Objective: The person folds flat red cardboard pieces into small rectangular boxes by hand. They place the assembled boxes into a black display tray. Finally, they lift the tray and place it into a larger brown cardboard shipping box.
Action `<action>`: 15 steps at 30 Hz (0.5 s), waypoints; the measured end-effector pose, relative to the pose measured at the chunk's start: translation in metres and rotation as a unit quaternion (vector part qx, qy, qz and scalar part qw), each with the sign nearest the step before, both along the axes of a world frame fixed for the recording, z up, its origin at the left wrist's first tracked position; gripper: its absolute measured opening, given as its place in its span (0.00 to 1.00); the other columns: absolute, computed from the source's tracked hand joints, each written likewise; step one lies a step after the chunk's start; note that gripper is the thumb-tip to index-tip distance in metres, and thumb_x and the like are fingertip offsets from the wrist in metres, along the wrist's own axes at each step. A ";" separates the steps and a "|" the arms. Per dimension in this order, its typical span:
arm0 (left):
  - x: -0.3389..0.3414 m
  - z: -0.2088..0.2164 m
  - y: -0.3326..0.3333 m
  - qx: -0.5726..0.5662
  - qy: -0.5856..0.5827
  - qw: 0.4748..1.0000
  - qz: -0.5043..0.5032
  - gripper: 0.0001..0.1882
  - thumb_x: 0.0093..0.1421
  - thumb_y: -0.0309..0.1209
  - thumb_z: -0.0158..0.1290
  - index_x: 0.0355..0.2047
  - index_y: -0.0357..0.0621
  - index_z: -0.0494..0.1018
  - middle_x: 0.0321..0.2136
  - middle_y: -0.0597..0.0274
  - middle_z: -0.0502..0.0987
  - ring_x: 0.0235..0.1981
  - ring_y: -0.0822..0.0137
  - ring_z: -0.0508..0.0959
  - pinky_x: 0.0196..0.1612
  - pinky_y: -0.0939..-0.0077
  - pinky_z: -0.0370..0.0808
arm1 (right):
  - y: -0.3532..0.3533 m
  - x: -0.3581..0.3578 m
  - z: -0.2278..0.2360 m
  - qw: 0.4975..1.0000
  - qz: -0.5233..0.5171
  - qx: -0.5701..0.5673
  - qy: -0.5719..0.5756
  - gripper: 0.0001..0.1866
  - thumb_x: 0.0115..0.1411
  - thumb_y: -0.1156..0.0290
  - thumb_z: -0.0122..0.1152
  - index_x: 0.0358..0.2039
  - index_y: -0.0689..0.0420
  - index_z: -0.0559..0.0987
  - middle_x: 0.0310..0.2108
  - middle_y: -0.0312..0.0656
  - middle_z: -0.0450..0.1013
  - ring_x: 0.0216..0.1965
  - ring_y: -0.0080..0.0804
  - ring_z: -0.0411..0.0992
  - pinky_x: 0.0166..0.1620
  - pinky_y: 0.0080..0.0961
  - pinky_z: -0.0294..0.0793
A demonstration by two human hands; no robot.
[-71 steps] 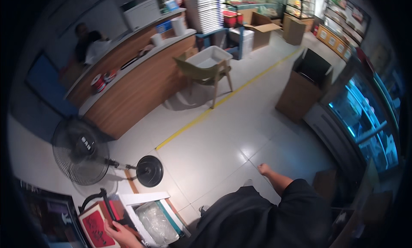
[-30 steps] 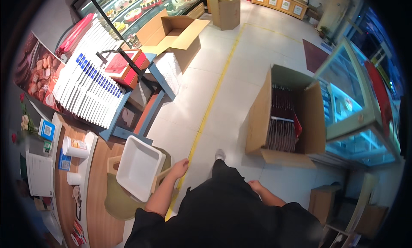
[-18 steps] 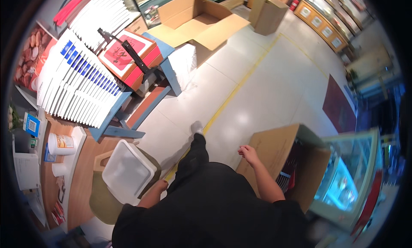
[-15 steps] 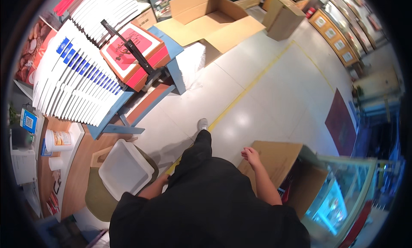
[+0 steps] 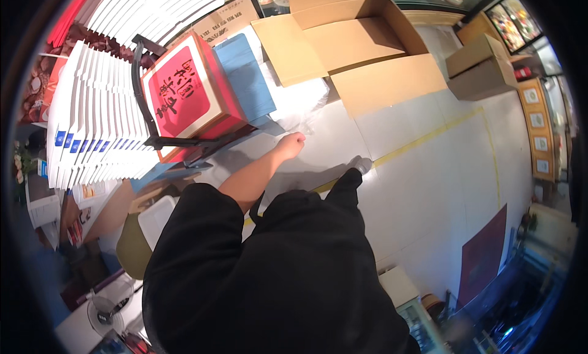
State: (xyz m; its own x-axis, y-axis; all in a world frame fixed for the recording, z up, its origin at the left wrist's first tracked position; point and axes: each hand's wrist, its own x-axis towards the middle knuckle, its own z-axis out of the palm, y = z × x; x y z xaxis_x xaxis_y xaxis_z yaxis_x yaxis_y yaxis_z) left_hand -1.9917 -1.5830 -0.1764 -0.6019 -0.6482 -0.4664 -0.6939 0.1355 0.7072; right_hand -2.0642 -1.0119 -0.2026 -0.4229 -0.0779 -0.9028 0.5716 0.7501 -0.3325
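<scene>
My left hand (image 5: 293,146) is closed in a loose fist, its forearm coming out of a black sleeve. Nothing shows in it. It hangs over the floor, beside crumpled white plastic (image 5: 295,100) and the near side of a blue bench (image 5: 246,72). A red and white gift box (image 5: 184,90) sits on the bench, with a black frame (image 5: 142,103) against its sides. Past the plastic lies a large cardboard box (image 5: 355,45) with its flaps spread. My right hand is out of view.
Stacked white flat cartons (image 5: 101,118) fill the left side. A closed brown carton (image 5: 482,69) stands at the far right, near wooden display cabinets (image 5: 539,130). Yellow tape (image 5: 429,138) marks the floor. A dark red mat (image 5: 482,256) lies to the right, and a white tub (image 5: 158,219) at lower left.
My view has turned and moved ahead, bringing the gift box and open carton closer. My left arm has swung forward into sight. My right hand and the carton beside it have left the picture.
</scene>
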 end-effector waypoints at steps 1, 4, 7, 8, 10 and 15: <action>-0.012 -0.008 -0.003 -0.005 -0.002 1.000 0.009 0.11 0.56 0.32 0.46 0.37 0.42 0.73 0.35 0.48 0.76 0.38 0.51 0.76 0.40 0.63 0.71 | -0.014 -0.029 -0.005 1.000 0.017 -0.002 -0.005 0.16 0.58 0.62 0.49 0.29 0.62 0.77 0.23 0.40 0.73 0.25 0.28 0.71 0.30 0.25 0.70; -0.030 -0.046 0.001 -0.026 -0.015 0.999 0.022 0.12 0.54 0.32 0.45 0.37 0.42 0.72 0.35 0.46 0.75 0.39 0.50 0.75 0.40 0.61 0.71 | -0.051 -0.136 -0.007 0.998 0.069 0.000 -0.007 0.17 0.57 0.60 0.48 0.28 0.62 0.77 0.22 0.41 0.74 0.24 0.28 0.71 0.30 0.26 0.70; -0.018 -0.073 0.022 0.026 -0.147 0.988 0.043 0.15 0.53 0.34 0.47 0.39 0.42 0.72 0.36 0.48 0.76 0.40 0.48 0.75 0.43 0.60 0.71 | -0.117 -0.291 -0.019 0.987 0.152 0.004 0.051 0.18 0.57 0.59 0.47 0.27 0.62 0.76 0.22 0.41 0.74 0.24 0.29 0.71 0.29 0.28 0.70; -0.020 -0.072 0.034 0.033 -0.147 0.987 0.059 0.15 0.53 0.34 0.47 0.40 0.42 0.72 0.35 0.49 0.77 0.40 0.50 0.75 0.44 0.62 0.71 | -0.143 -0.348 -0.025 0.979 0.187 0.008 0.083 0.18 0.57 0.59 0.46 0.26 0.62 0.76 0.22 0.41 0.74 0.24 0.29 0.71 0.29 0.28 0.70; -0.053 -0.061 0.033 0.078 -0.125 0.982 0.118 0.15 0.54 0.33 0.47 0.40 0.41 0.72 0.35 0.51 0.77 0.39 0.54 0.76 0.44 0.66 0.71 | -0.206 -0.458 -0.039 0.927 0.325 -0.012 0.184 0.17 0.58 0.57 0.49 0.24 0.58 0.76 0.21 0.40 0.74 0.21 0.26 0.70 0.25 0.25 0.69; -0.148 -0.037 0.012 0.131 0.001 0.958 0.257 0.12 0.58 0.28 0.44 0.40 0.39 0.72 0.33 0.55 0.78 0.37 0.61 0.77 0.43 0.71 0.71 | -0.473 -0.581 0.044 0.880 0.308 -0.156 0.327 0.20 0.59 0.57 0.50 0.39 0.63 0.76 0.27 0.40 0.75 0.26 0.23 0.69 0.31 0.21 0.69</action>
